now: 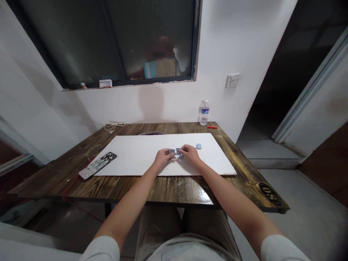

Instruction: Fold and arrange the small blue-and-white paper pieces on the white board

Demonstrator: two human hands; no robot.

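Above the white board [136, 156], my left hand [162, 157] pinches a small dark grey-blue piece [172, 151] between thumb and fingers. Close beside it, my right hand [190, 153] grips another small dark piece [178, 151] of similar look. A narrow gap shows between the two pieces; their exact kind is too small to make out. Just below them a bit of blue [181, 156] is visible, partly hidden by my right fingers. To the right of my right hand, a small blue-and-white striped piece [198, 146] lies on the board.
The board rests on a dark wooden table [168, 190]. A phone [98, 165] overlaps its left edge. Toward the wall are a coiled white cable [114, 125], a water bottle [204, 113] and a red pen-like stick [212, 127]. A round black "80" plaque [269, 193] marks the right corner.
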